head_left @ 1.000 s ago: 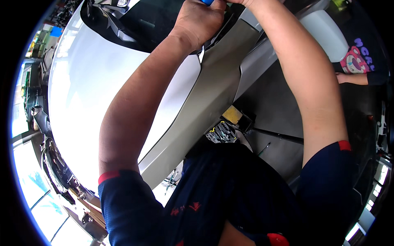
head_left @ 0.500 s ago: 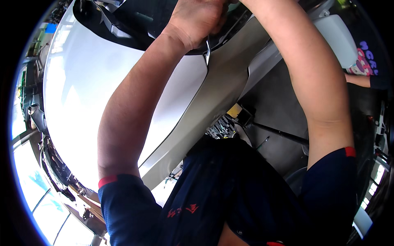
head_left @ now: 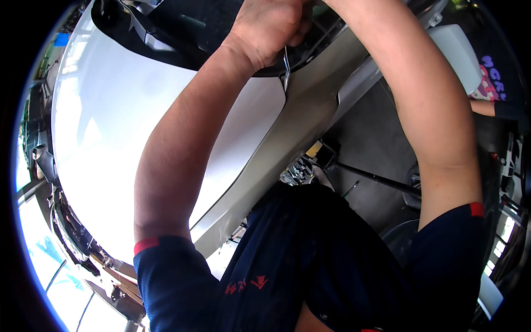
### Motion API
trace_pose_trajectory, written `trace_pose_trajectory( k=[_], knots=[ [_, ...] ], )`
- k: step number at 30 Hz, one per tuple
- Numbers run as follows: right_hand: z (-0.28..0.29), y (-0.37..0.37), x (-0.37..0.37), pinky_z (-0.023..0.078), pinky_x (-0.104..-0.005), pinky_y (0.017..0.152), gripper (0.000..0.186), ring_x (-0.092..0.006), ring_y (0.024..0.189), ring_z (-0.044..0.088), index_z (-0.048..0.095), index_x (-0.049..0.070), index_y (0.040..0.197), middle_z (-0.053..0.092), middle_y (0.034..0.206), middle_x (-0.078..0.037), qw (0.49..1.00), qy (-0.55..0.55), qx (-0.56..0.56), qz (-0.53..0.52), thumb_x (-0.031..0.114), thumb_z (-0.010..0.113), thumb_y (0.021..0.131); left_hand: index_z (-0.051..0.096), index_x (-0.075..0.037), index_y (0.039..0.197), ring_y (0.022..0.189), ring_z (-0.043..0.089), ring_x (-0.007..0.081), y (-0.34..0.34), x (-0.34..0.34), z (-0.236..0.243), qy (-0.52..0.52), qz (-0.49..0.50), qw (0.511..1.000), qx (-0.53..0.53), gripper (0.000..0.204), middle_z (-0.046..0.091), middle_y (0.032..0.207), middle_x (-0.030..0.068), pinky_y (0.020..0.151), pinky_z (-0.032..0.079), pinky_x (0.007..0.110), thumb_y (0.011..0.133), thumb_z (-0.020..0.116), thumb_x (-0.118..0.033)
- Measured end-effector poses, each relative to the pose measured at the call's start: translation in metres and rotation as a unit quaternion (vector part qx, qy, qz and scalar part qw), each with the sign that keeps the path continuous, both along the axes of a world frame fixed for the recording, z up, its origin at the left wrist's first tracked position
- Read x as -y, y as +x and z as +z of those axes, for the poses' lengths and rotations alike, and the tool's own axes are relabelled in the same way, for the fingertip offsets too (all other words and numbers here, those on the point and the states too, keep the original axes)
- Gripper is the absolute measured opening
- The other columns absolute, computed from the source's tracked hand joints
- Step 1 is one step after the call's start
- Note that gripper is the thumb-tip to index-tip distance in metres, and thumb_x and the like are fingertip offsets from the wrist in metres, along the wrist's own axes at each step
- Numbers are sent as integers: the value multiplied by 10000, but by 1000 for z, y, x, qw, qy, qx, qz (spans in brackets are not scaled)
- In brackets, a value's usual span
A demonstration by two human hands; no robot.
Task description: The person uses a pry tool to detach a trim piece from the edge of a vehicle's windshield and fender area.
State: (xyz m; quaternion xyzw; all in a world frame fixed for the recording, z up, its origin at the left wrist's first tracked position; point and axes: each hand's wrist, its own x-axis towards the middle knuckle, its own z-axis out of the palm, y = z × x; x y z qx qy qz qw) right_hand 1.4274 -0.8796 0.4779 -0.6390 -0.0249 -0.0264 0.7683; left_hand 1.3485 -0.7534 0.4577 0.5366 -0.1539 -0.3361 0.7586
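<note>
My left hand [head_left: 270, 25] is closed in a fist at the top of the view, over the dark area at the rear edge of a white car hood [head_left: 133, 116]. Beneath the fist a thin, shiny metal rod [head_left: 286, 69] sticks out, its lower end at the hood's corner beside the fender [head_left: 301, 91]. Its upper part is hidden in the fist, and the kind of tool cannot be told. My right forearm [head_left: 428, 94] reaches up on the other side, and my right hand lies beyond the upper edge.
A white side mirror [head_left: 456, 58] stands out at the right, near another person's arm [head_left: 483, 107] and dark printed shirt. Below the fender are a tray of metal tools [head_left: 298, 171], a yellow box [head_left: 314, 149] and a black bar [head_left: 376, 178] above the grey floor.
The view has shifted slightly, so the hood corner, rod and left fist sit a little lower and further right. My left hand keeps its closed grip.
</note>
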Motion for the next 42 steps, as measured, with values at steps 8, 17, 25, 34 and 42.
trace_pose_trajectory(
  k=[8,17,25,34,42],
  knots=[
    [19,-1,-15,495,-445,429,207,-298,512,658,664,41,662,651,607,-172,909,-415,31,34,57,630,866,548,-115,830,502,417,113,5,-4,-12,-39,-6,998,-42,318,488,684,-5,416,313,269,1057,532,-338],
    [18,8,-19,529,-430,461,213,-276,533,683,682,-1,662,677,616,-170,849,-527,32,13,15,603,860,531,-116,839,530,401,107,13,-4,-21,-57,-23,998,-30,327,478,724,-13,440,311,256,1073,477,-337],
    [8,9,13,468,-464,406,221,-293,475,622,644,36,836,620,618,-140,984,-41,2,173,172,569,993,543,-116,828,517,427,121,-1,10,-1,-68,-18,997,-38,314,489,670,-7,440,323,278,1049,539,-338],
    [100,-103,-50,463,-268,551,151,-113,598,532,618,32,1002,574,714,4,987,-82,76,118,182,611,1023,605,-63,887,571,526,122,-31,-27,31,73,79,987,122,165,563,665,5,523,412,285,962,624,-208],
    [102,-148,-70,492,-285,586,235,-112,614,545,645,-12,985,607,730,-16,933,-261,244,35,204,572,1040,689,-60,1074,941,625,156,-48,-64,20,135,53,828,541,159,690,998,33,804,534,334,917,688,-82]
  ],
)
